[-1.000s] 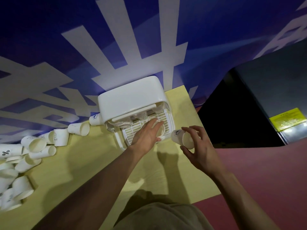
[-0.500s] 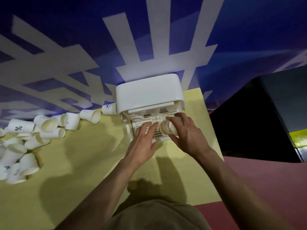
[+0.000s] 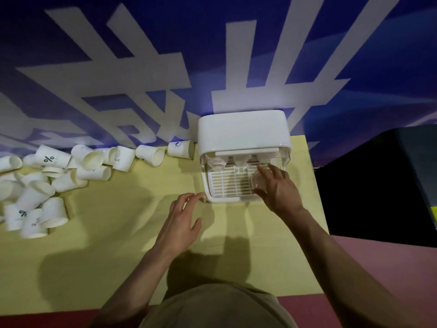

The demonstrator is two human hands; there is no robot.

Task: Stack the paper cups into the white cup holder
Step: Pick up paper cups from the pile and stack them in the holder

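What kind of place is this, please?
Probably an indoor stand or event space, not a home: a yellow table stands against a blue wall banner with large white characters, with many loose paper cups beside a white cup holder.

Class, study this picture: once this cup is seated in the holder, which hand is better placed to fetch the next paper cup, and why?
The left hand. It is free and open over the table on the pile's side, nearer the loose cups, while the right hand holds a cup at the white cup holder.
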